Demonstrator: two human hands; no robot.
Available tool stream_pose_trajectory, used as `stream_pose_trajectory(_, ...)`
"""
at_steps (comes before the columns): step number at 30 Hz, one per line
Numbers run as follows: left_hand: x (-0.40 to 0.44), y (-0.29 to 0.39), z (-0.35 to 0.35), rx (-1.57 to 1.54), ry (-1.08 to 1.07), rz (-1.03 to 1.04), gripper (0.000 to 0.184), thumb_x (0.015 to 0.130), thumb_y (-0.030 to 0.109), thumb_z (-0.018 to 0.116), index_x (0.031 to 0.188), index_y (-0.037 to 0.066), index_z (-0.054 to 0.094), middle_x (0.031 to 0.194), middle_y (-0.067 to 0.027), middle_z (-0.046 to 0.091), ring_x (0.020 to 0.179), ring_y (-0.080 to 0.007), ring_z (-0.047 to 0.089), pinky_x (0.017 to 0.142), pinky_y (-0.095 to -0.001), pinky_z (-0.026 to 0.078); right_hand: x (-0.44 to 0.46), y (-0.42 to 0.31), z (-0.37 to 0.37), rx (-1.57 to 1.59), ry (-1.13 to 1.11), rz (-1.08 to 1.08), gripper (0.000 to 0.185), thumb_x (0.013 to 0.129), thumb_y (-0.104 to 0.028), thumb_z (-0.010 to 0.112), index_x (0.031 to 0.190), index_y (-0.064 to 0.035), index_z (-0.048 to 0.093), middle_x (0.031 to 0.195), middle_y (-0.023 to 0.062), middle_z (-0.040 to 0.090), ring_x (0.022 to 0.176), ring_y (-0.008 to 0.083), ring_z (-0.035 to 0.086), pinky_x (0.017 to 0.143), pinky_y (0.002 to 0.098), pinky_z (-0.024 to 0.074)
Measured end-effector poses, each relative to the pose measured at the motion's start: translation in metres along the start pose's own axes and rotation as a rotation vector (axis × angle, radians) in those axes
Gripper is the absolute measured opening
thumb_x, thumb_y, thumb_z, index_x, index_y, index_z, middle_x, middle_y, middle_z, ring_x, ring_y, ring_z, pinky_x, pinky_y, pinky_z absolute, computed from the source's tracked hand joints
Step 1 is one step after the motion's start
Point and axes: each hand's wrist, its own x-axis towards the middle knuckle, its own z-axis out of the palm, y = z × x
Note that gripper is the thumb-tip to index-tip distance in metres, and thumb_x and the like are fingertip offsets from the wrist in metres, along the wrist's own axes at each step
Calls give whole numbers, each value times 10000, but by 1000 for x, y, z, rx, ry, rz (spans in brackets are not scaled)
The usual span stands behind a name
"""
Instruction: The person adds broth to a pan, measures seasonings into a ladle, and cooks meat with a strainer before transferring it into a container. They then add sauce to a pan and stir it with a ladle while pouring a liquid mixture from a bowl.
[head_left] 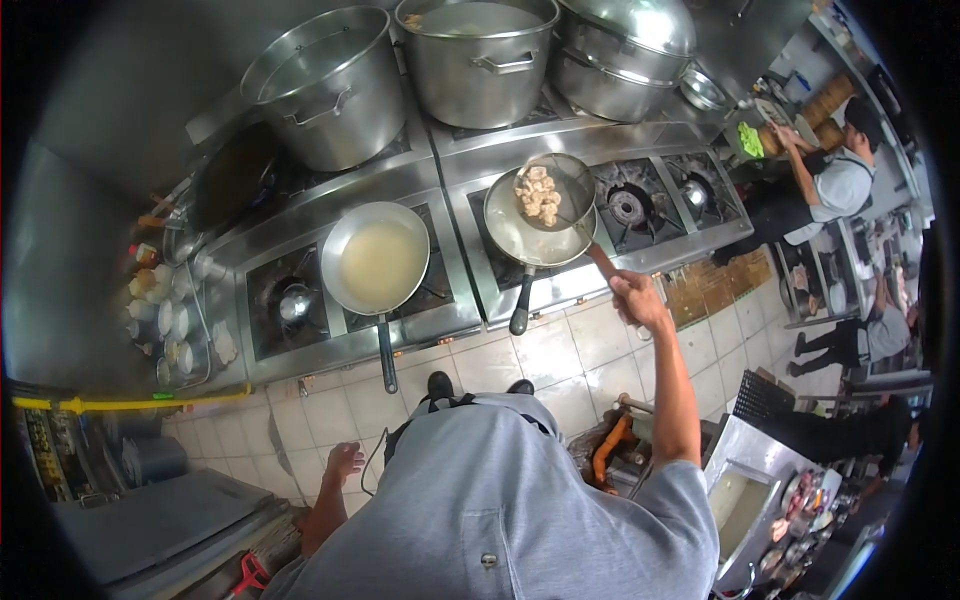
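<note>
My right hand (637, 300) is wrapped round the wooden handle of a mesh strainer (574, 188). Several pale, cooked-looking pieces of meat (540, 197) lie toward the strainer's left side. Beneath it a frying pan (503, 240) with a black handle sits on a burner; whether the strainer touches the pan I cannot tell. To the left, a second frying pan (332, 235) holds cloudy, yellowish liquid. My left hand (346, 459) hangs low beside my body, away from the stove, fingers loosely apart and nothing visible in them.
Tall metal pots (335, 110) stand along the back of the stove (455, 230). Bare burners (628, 207) lie right of the strainer. Seasoning containers (175, 320) crowd the left end. Co-workers (840, 180) stand at the right, and a sink (740, 500) is behind on that side.
</note>
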Motion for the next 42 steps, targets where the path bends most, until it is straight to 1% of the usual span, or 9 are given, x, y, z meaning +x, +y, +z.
stream_pose_trajectory(4, -6, -5, 2, -2, 11, -26, 455, 963, 370, 605, 1235, 5, 614, 1057, -169, 701, 869, -279, 705, 755, -420, 573, 4, -22, -32, -359, 76, -66, 326, 1022, -229, 581, 1248, -3, 649, 643, 45, 589, 445, 119, 530, 395, 299, 414)
stream_pose_trajectory(7, -10, -13, 3, -12, 2, -45, 444, 964, 363, 610, 1228, 6, 611, 1058, -170, 701, 863, -273, 703, 749, -415, 571, 24, -21, -66, -812, 40, -237, 231, 999, -210, 594, 1060, -1, 673, 634, 73, 602, 452, 167, 560, 432, 345, 447)
stream_pose_trajectory(8, -10, -19, 4, -24, 3, -55, 445, 967, 364, 610, 1234, 8, 608, 1058, -171, 701, 870, -272, 703, 750, -416, 571, 28, -24, -73, -812, 38, -240, 231, 999, -210, 594, 1060, -1, 673, 634, 73, 602, 452, 167, 560, 432, 345, 447)
stream_pose_trajectory(10, -13, -23, 6, -37, 6, -69, 445, 970, 364, 610, 1239, 10, 605, 1058, -172, 701, 877, -271, 703, 751, -417, 570, 25, -41, -81, -797, -2, -136, 214, 998, -211, 594, 1011, -7, 655, 633, 69, 603, 449, 172, 561, 436, 354, 451)
stream_pose_trajectory(11, -16, -25, 7, -33, 13, -65, 453, 973, 367, 608, 1251, 9, 600, 1060, -173, 702, 887, -274, 702, 757, -421, 570, 22, -54, -83, -782, -60, -40, 222, 997, -217, 594, 1069, -22, 672, 645, 60, 607, 461, 161, 562, 429, 344, 440)
stream_pose_trajectory(18, -24, -44, 18, -51, 37, -70, 469, 980, 379, 599, 1254, -1, 605, 1060, -169, 704, 890, -274, 694, 775, -429, 568, 35, -50, -85, -738, -211, 44, 309, 997, -246, 596, 1227, -53, 672, 674, 25, 612, 468, 131, 551, 414, 303, 414)
stream_pose_trajectory(26, -34, -39, 27, -99, 40, -78, 441, 967, 381, 609, 1212, 15, 623, 994, -139, 705, 848, -243, 673, 766, -419, 558, 44, 18, -46, -130, -314, 125, 422, 957, -373, 696, 1192, -23, 674, 681, 40, 628, 458, 107, 523, 389, 273, 373)
stream_pose_trajectory(33, -24, -21, 22, -56, -3, -76, 437, 972, 377, 607, 1226, 22, 627, 1006, -148, 704, 870, -253, 676, 803, -435, 555, 26, 42, 6, 86, -257, 122, 292, 1047, -298, 567, 1149, -34, 636, 674, 12, 602, 448, 94, 517, 381, 246, 369)
stream_pose_trajectory(42, -9, -11, 11, -59, 14, -45, 453, 970, 391, 613, 1217, 13, 628, 998, -141, 706, 840, -245, 685, 764, -410, 566, -4, 24, 4, 146, -217, 64, 250, 1060, -261, 536, 1050, -25, 620, 685, 23, 605, 427, 90, 503, 350, 245, 320)
